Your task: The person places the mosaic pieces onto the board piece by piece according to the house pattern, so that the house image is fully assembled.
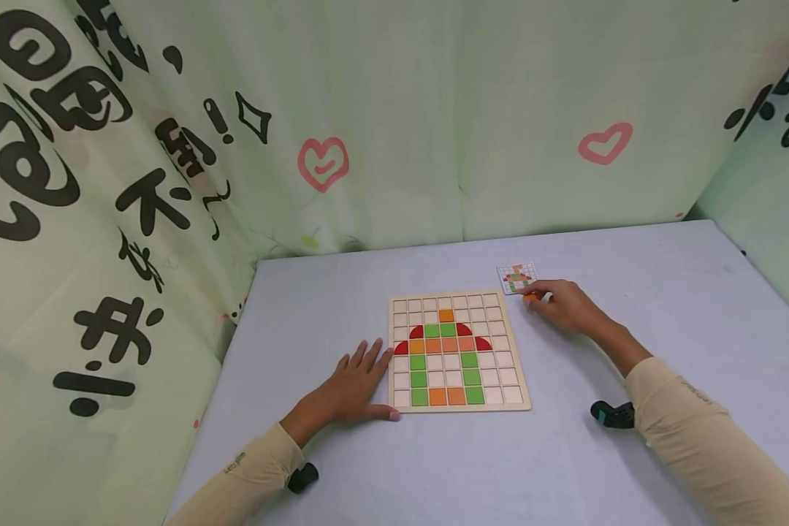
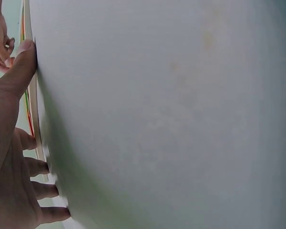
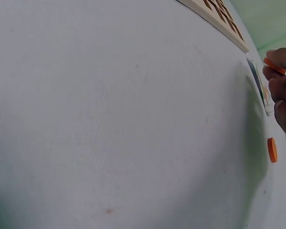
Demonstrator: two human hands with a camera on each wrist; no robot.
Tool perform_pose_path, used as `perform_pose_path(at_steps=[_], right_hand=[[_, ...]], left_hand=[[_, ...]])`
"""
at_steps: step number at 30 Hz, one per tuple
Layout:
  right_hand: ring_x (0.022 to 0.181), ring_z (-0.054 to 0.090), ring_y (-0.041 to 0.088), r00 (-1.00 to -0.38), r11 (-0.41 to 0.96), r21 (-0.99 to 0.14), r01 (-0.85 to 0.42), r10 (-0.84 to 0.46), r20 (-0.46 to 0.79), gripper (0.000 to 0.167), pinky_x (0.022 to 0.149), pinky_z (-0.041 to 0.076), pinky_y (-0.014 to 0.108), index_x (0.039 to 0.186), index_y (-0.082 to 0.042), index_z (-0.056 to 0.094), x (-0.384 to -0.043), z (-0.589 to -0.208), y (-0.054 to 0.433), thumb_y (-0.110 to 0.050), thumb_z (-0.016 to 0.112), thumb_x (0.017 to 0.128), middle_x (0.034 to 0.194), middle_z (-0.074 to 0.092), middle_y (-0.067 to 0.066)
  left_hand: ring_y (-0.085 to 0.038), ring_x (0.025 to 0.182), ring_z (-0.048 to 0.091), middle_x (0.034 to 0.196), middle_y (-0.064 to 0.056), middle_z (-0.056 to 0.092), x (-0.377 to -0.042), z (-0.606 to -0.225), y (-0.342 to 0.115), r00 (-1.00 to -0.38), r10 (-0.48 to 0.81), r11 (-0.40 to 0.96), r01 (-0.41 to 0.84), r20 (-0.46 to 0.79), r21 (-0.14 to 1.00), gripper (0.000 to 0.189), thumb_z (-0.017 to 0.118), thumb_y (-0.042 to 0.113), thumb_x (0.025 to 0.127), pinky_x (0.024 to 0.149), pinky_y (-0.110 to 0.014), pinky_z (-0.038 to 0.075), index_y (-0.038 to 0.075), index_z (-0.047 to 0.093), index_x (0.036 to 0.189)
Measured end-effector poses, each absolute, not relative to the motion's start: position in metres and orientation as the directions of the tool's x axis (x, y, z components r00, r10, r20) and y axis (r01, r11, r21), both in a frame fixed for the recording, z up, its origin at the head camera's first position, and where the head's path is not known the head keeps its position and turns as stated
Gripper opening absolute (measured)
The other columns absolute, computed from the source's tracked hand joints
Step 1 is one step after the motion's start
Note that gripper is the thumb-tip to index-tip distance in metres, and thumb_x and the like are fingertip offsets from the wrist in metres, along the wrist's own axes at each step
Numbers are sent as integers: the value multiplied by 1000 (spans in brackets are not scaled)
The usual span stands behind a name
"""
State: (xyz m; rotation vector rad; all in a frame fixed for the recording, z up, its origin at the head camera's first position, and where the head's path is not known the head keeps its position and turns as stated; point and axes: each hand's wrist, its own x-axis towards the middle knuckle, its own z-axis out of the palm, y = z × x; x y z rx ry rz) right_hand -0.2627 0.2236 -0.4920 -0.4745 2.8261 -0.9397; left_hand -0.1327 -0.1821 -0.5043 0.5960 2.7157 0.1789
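Observation:
A wooden grid board [image 1: 515, 399] lies on the table, holding green, orange and red tiles set in a mushroom-like figure. My left hand [image 1: 357, 386] has its fingers spread along the board's left edge, and the thumb reaches the lower left corner. Off the board's upper right corner, my right hand [image 1: 568, 307] pinches a small orange piece [image 3: 275, 66] between thumb and fingertips. Just behind those fingertips lies a pattern card [image 1: 516, 275] printed with a coloured grid figure. Much of the pinched piece is covered by the fingers.
A second orange piece [image 3: 272, 150] lies on the table near the right hand in the right wrist view. Pale cloth covers the table [image 1: 447, 467]. A printed curtain [image 1: 394, 109] stands behind it and along the sides. Black wrist devices [image 1: 613, 415] are strapped under both sleeves.

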Motion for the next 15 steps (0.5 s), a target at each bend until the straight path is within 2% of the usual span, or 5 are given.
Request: perform_pose_path(at_steps=[7, 15], right_hand=[[71, 52, 20, -922, 727, -631, -271, -383, -45, 31, 58, 44, 25, 124, 2, 67, -264, -486, 210, -9, 67, 95, 112, 67, 21], [64, 54, 16, -888, 678, -677, -287, -453, -77, 36, 56, 45, 23, 130, 2, 63, -267, -480, 193, -4, 64, 95, 124, 66, 23]], left_hand=[[-40, 155, 9, 170, -11, 10, -133, -505, -182, -848, 424, 905, 383, -317, 186, 115, 60, 79, 79, 118, -64, 23, 17, 13, 163], [-39, 156, 10, 170, -11, 9, -134, -506, -183, -846, 430, 902, 390, -316, 186, 115, 60, 80, 79, 118, -64, 23, 18, 12, 163]])
